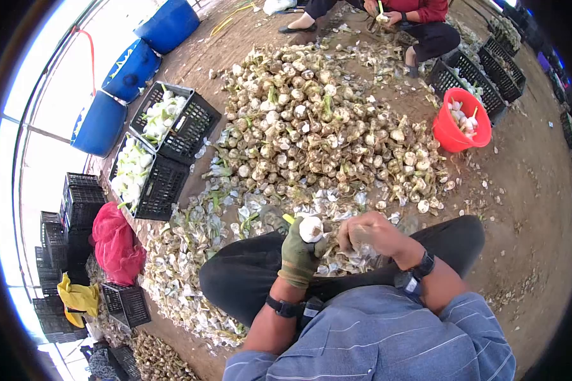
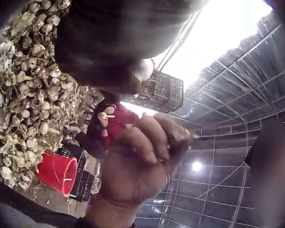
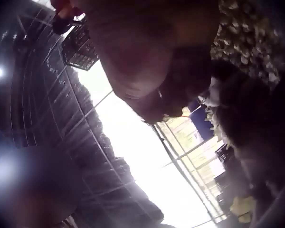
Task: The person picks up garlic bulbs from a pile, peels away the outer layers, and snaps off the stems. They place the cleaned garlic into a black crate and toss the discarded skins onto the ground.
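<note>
My left hand, in a green glove, grips a whitish garlic bulb above my crossed legs. A short yellow piece sticks out beside the bulb on its left. Just right of the bulb is my bare right hand, blurred, its fingers curled in toward the palm. In the left wrist view the right hand looks like a loose fist, with nothing plain to see inside it. The right wrist view is dark and mostly filled by a hand. A large heap of garlic lies before me.
Loose skins cover the ground at my left. Black crates of white garlic stand beyond, with blue barrels behind. A red bucket holding bulbs is at the right. Another person sits across the heap, holding a bulb.
</note>
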`<action>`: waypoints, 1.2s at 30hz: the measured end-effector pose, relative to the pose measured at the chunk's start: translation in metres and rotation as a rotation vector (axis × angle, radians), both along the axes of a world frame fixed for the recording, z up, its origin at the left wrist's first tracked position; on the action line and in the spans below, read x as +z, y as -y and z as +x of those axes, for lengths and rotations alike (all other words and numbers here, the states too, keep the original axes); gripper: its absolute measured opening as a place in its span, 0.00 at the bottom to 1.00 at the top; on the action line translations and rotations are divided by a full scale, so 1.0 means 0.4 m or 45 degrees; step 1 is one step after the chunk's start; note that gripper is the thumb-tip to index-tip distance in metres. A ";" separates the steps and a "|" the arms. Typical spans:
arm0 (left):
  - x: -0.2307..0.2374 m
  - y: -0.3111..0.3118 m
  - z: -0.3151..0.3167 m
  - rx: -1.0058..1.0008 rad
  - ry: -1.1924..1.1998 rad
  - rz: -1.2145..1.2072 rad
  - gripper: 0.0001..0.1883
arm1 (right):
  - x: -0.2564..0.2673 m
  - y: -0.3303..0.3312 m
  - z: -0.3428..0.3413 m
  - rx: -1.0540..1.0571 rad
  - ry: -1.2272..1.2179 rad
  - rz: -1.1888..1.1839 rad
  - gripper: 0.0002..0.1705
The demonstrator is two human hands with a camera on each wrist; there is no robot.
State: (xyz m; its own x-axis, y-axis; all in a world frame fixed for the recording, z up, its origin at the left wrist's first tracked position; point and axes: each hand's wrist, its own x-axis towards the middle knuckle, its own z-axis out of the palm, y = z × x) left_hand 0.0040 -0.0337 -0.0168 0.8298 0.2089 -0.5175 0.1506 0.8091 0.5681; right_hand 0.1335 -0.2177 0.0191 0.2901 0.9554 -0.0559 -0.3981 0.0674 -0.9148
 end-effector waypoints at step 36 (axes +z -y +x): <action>0.095 0.033 0.036 0.089 -0.094 0.431 0.09 | -0.074 -0.096 -0.043 -0.623 -0.128 -0.229 0.24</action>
State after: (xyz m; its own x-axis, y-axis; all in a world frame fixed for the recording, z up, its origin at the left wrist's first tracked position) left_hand 0.0184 -0.0470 0.0213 0.7703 0.4339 -0.4672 0.1522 0.5864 0.7956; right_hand 0.1163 -0.1794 -0.0106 0.6845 0.6823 -0.2568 -0.4456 0.1129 -0.8881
